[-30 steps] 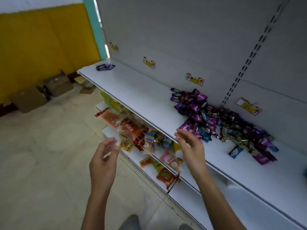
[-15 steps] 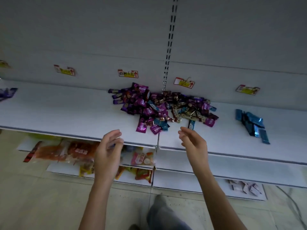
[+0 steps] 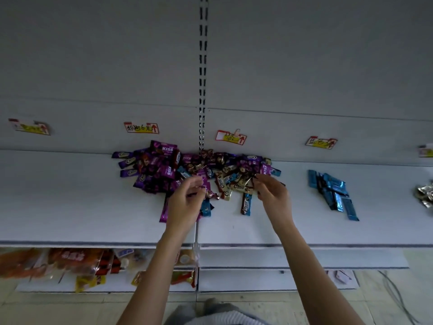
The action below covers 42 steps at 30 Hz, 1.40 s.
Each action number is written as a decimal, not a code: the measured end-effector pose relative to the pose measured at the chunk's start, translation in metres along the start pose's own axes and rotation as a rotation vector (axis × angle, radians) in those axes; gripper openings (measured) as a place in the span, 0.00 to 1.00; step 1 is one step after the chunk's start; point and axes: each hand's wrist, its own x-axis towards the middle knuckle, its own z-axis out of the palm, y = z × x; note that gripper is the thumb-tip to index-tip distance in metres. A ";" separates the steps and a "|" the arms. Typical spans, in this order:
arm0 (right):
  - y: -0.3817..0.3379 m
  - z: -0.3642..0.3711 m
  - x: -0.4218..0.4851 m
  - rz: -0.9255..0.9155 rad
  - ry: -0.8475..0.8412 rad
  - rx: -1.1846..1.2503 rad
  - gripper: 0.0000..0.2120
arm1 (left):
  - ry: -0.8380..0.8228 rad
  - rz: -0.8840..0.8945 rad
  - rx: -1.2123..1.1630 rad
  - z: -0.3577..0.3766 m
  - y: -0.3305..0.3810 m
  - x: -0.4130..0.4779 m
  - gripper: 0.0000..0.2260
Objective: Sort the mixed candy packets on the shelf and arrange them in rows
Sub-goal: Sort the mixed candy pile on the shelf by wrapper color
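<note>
Head view: mixed pile (image 3: 164, 170) mid-shelf (image 3: 70, 195), mostly unsorted. Blue packets (image 3: 332, 193) grouped right, silver packets (image 3: 425, 193) beyond; rows not yet formed. Left hand (image 3: 185, 207) fingers (image 3: 195, 184) pinch small packet (image 3: 207, 193); right hand (image 3: 273, 198) fingers pinch dark packet (image 3: 254, 176).

Back panel (image 3: 93, 55): I am seeing it rising grey, a slotted upright (image 3: 203, 66) running down its middle.
Floor (image 3: 58, 310): pale tiles are showing below the shelf (image 3: 58, 195).
Light: falling dimly.

Smooth, matt white-painted shelf (image 3: 70, 195), packets (image 3: 164, 170) in glossy, crinkled plastic-foil wrap, blue packets (image 3: 332, 193) with a bright foil sheen, silver packets (image 3: 425, 194) of creased metallic foil, paper tags (image 3: 141, 128), matt grey back panel (image 3: 93, 55), glossy clear-plastic bags (image 3: 70, 261), smooth pale floor (image 3: 46, 310).
</note>
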 end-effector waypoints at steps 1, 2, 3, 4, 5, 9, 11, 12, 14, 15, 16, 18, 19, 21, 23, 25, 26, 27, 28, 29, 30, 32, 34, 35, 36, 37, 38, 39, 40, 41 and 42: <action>0.007 0.002 0.004 0.007 0.001 -0.060 0.11 | -0.036 -0.019 0.029 0.004 -0.009 0.004 0.11; 0.016 0.004 0.008 0.010 -0.002 -0.133 0.11 | -0.071 -0.034 0.081 0.006 -0.021 0.007 0.11; 0.026 0.007 0.011 0.021 -0.017 -0.212 0.11 | -0.102 -0.033 0.156 0.007 -0.033 0.009 0.11; 0.037 0.011 0.012 0.040 -0.039 -0.288 0.11 | -0.123 -0.014 0.253 0.007 -0.047 0.010 0.11; 0.045 0.016 0.011 0.060 -0.060 -0.367 0.12 | -0.130 0.026 0.357 0.007 -0.059 0.010 0.11; 0.061 0.038 0.008 -0.017 -0.073 -0.697 0.14 | -0.121 0.195 0.662 0.009 -0.079 0.016 0.17; 0.058 0.048 0.003 -0.017 -0.086 -0.754 0.12 | -0.126 0.232 0.745 0.010 -0.082 0.020 0.20; 0.058 0.052 0.001 -0.024 -0.083 -0.756 0.11 | -0.128 0.229 0.759 0.008 -0.083 0.021 0.20; 0.057 0.056 -0.002 -0.049 -0.069 -0.754 0.08 | -0.130 0.217 0.760 0.003 -0.083 0.023 0.21; 0.056 0.057 -0.002 -0.045 -0.074 -0.748 0.08 | -0.130 0.224 0.767 0.000 -0.085 0.025 0.20; 0.055 0.057 -0.001 -0.026 -0.091 -0.733 0.09 | -0.135 0.228 0.788 -0.003 -0.086 0.028 0.20; 0.050 0.058 0.003 0.041 -0.135 -0.679 0.12 | -0.157 0.210 0.869 -0.005 -0.085 0.035 0.20; 0.048 0.058 0.005 0.072 -0.148 -0.648 0.13 | -0.164 0.202 0.906 -0.006 -0.083 0.038 0.19; 0.044 0.060 0.010 0.080 -0.142 -0.581 0.12 | -0.164 0.210 0.943 -0.005 -0.080 0.044 0.18; 0.038 0.063 0.016 0.050 -0.118 -0.506 0.06 | -0.154 0.222 0.979 -0.004 -0.078 0.048 0.17; 0.032 0.065 0.026 0.025 -0.091 -0.454 0.04 | -0.144 0.196 1.044 0.000 -0.076 0.051 0.18; 0.029 0.067 0.033 0.018 -0.077 -0.444 0.05 | -0.135 0.176 1.076 0.002 -0.075 0.053 0.18; 0.028 0.069 0.041 0.020 -0.067 -0.444 0.06 | -0.128 0.157 1.104 0.005 -0.074 0.054 0.20; 0.027 0.071 0.048 0.026 -0.065 -0.450 0.06 | -0.131 0.144 1.128 0.008 -0.074 0.055 0.21; 0.025 0.073 0.055 0.045 -0.073 -0.458 0.05 | -0.138 0.138 1.144 0.010 -0.074 0.055 0.21; 0.024 0.076 0.061 0.063 -0.090 -0.467 0.04 | -0.144 0.140 1.141 0.010 -0.075 0.056 0.21; 0.026 0.079 0.070 0.059 -0.132 -0.533 0.03 | -0.156 0.155 1.097 0.009 -0.075 0.061 0.17; 0.032 0.081 0.073 -0.006 -0.172 -0.669 0.08 | -0.167 0.176 1.044 0.005 -0.070 0.066 0.12; 0.035 0.081 0.073 -0.035 -0.178 -0.718 0.10 | -0.170 0.182 1.013 0.003 -0.067 0.068 0.11; 0.038 0.081 0.071 -0.063 -0.178 -0.744 0.11 | -0.177 0.180 0.978 0.001 -0.064 0.070 0.10; 0.041 0.081 0.069 -0.086 -0.171 -0.767 0.11 | -0.191 0.171 0.939 -0.003 -0.061 0.072 0.09; 0.042 0.081 0.067 -0.113 -0.165 -0.802 0.10 | -0.211 0.160 0.903 -0.006 -0.058 0.075 0.09; 0.042 0.080 0.065 -0.138 -0.170 -0.850 0.10 | -0.235 0.144 0.870 -0.010 -0.056 0.077 0.08; 0.042 0.079 0.064 -0.164 -0.181 -0.890 0.10 | -0.246 0.128 0.838 -0.013 -0.054 0.079 0.07; 0.040 0.078 0.063 -0.188 -0.190 -0.915 0.11 | -0.240 0.109 0.806 -0.017 -0.053 0.081 0.07; 0.039 0.077 0.064 -0.209 -0.197 -0.921 0.12 | -0.217 0.091 0.776 -0.021 -0.051 0.082 0.07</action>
